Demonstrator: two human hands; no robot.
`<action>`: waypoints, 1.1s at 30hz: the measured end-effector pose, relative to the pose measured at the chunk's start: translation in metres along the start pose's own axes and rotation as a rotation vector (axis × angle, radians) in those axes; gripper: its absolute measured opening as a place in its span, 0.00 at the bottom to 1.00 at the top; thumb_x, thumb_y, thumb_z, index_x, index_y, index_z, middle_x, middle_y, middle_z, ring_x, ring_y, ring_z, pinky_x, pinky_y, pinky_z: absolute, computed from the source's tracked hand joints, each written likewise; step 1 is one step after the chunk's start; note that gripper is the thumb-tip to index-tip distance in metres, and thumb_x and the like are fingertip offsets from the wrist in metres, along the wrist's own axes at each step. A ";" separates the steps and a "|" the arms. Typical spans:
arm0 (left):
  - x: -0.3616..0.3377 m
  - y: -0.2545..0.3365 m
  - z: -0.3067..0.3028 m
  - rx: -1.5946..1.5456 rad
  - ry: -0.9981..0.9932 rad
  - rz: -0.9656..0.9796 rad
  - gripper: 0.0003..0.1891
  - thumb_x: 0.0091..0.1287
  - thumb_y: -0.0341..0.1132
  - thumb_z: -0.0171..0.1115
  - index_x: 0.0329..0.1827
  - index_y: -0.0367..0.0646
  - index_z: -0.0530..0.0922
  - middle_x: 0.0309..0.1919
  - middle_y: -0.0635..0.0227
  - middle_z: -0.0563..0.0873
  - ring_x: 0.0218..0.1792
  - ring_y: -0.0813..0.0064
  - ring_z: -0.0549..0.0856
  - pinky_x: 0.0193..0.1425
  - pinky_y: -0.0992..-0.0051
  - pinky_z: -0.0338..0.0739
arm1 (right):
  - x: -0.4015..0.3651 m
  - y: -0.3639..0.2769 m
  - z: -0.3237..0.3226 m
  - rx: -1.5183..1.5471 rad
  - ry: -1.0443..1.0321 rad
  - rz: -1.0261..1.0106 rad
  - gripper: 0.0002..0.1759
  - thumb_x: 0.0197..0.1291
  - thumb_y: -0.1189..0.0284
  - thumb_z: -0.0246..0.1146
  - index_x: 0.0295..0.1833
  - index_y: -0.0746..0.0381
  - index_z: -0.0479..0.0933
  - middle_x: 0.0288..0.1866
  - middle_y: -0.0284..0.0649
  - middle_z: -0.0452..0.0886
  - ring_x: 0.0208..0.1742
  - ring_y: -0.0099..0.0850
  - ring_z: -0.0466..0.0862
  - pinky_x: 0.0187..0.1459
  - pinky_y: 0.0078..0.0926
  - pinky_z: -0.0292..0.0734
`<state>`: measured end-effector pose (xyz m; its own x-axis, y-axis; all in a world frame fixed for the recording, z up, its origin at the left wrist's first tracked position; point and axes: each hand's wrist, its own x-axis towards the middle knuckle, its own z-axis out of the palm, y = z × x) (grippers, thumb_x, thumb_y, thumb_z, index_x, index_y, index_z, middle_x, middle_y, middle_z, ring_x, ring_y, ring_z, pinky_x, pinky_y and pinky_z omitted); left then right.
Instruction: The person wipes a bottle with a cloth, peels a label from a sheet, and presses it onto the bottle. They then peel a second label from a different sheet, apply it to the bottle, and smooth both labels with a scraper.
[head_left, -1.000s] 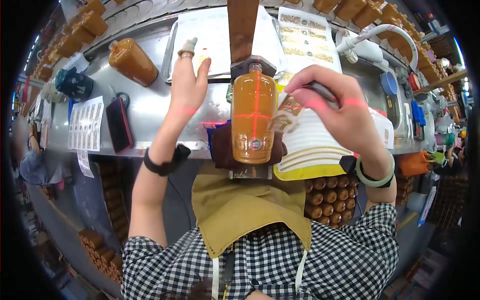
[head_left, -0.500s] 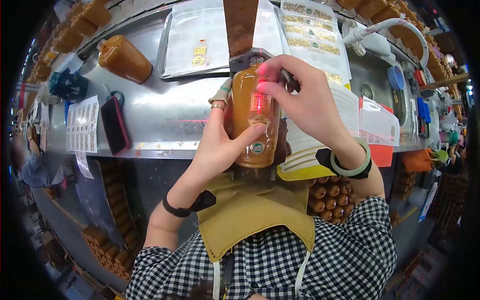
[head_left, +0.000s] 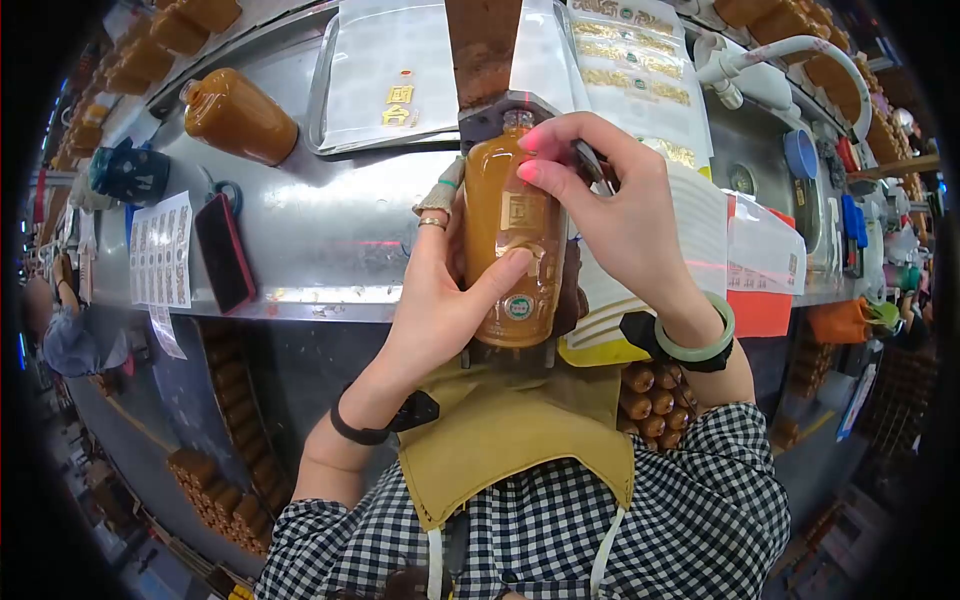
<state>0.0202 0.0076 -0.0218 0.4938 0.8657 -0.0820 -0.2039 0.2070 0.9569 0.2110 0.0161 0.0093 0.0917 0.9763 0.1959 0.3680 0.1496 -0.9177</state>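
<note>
An amber-brown glass bottle lies tilted in a dark cradle with its neck pointing away from me. Gold characters and a round green-and-white emblem show on its front. My left hand is closed around the bottle's left side, thumb on the front, with a cloth cover on one finger. At the bottle's upper right, the thumb and forefinger of my right hand are close together, lit red at the tips. A dark slim tool, resembling tweezers, sits within that hand's grip. Whether the fingertips also hold film cannot be made out.
Behind the bottle are a tray with gold characters on a white sheet, and strips of gold stickers. Another brown bottle, a phone and a sticker sheet lie left. A sink tap stands right.
My right hand has shifted slightly right, its thumb and forefinger still close together. The red light on the bottle's front has gone, leaving the gold characters visible. My left hand keeps its hold.
</note>
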 end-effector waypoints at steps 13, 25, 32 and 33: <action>-0.002 0.004 0.002 0.089 0.013 -0.012 0.41 0.74 0.30 0.70 0.83 0.35 0.53 0.74 0.52 0.71 0.76 0.63 0.73 0.79 0.62 0.70 | -0.001 -0.007 -0.004 -0.048 -0.041 0.033 0.09 0.65 0.78 0.71 0.49 0.67 0.84 0.38 0.32 0.85 0.41 0.18 0.81 0.47 0.19 0.78; -0.001 0.003 0.003 0.054 0.005 -0.008 0.41 0.74 0.31 0.70 0.83 0.35 0.54 0.74 0.54 0.71 0.75 0.64 0.74 0.78 0.62 0.70 | 0.000 -0.005 -0.005 -0.043 -0.040 0.026 0.09 0.65 0.78 0.71 0.50 0.66 0.85 0.37 0.32 0.86 0.41 0.19 0.81 0.46 0.19 0.78; 0.000 0.003 0.003 0.053 0.005 -0.007 0.41 0.74 0.31 0.70 0.83 0.35 0.53 0.75 0.53 0.71 0.76 0.64 0.73 0.78 0.62 0.70 | 0.000 -0.005 -0.005 -0.041 -0.040 0.019 0.09 0.65 0.79 0.71 0.50 0.67 0.85 0.38 0.33 0.86 0.40 0.19 0.82 0.46 0.19 0.78; 0.001 0.004 0.002 0.041 -0.003 -0.004 0.41 0.75 0.31 0.69 0.84 0.35 0.52 0.75 0.52 0.70 0.76 0.64 0.73 0.78 0.62 0.70 | 0.000 -0.004 -0.005 -0.041 -0.039 0.019 0.09 0.65 0.79 0.71 0.50 0.67 0.85 0.38 0.33 0.86 0.40 0.19 0.82 0.46 0.19 0.78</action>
<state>0.0212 0.0081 -0.0173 0.4973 0.8634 -0.0852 -0.1673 0.1918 0.9671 0.2141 0.0142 0.0150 0.0630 0.9843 0.1647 0.4044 0.1257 -0.9059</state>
